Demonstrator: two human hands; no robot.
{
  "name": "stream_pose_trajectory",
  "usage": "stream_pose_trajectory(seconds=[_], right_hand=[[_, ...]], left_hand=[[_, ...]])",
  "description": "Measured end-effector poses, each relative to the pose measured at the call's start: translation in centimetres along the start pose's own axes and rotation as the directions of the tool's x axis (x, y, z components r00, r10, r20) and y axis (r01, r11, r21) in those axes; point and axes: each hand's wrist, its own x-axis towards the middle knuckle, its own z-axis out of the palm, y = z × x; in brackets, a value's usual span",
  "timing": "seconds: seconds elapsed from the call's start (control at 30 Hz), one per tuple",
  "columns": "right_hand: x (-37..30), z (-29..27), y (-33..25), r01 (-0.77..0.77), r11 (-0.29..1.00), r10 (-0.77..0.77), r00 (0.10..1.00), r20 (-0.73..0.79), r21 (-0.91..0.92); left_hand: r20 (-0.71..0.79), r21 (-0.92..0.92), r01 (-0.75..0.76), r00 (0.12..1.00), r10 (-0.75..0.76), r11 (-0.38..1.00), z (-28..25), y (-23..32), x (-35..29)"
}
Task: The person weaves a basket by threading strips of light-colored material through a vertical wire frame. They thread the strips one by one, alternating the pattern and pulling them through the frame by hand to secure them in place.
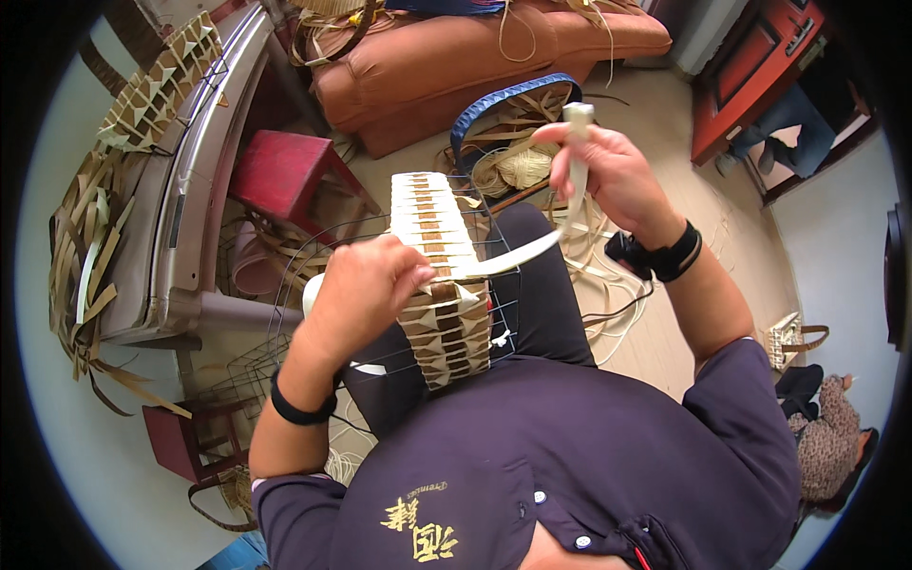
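Observation:
On my lap rests a black wire basket frame, partly wrapped in a woven band of cream and brown strips. A long white flat strip curves from the band up to the right. My right hand holds this strip up, pinched between thumb and fingers, its folded end showing above them. With fingers closed, my left hand pinches at the band's edge where the strip meets it. Exactly what lies under the left fingertips is hidden. Below that hand, the band continues in a brown and cream pattern.
Ahead is an orange-brown sofa with strips on top. A blue-handled basket holds cord and strips. At left stand a red stool and a grey table draped with strips. A person is at lower right; white strips trail on the floor.

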Motion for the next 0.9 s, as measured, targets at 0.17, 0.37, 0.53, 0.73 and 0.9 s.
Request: stream_pose_trajectory(seconds=[0.17,0.37,0.53,0.73,0.9], right_hand=[[1.7,4.1,-0.1,-0.022,0.882,0.183,0.936,0.3,-0.471],[2.2,7.2,-1.1,0.026,0.783,0.241,0.909,0.341,-0.621],[2.6,7.0,0.6,0.095,0.828,0.001,0.985,0.172,-0.553],[3.8,6.4,0.2,-0.238,0.685,0.452,0.88,0.145,-0.688],[5.7,5.2,3.1,-0.421,0.581,0.66,0.744,0.101,-0.697]], left_hand=[[-0.111,-0.245,-0.012,0.994,-0.016,0.97,-1.4,0.1,4.5],[-0.06,-0.356,0.018,0.997,-0.042,0.934,-0.8,1.6,6.2],[-0.19,-0.181,0.072,0.976,-0.107,0.981,-0.9,1.2,5.9],[0.312,-0.182,0.255,0.931,-0.19,0.95,-2.6,-1.7,5.1],[0.491,-0.192,0.105,0.871,0.003,0.976,-1.2,-4.8,3.7]])
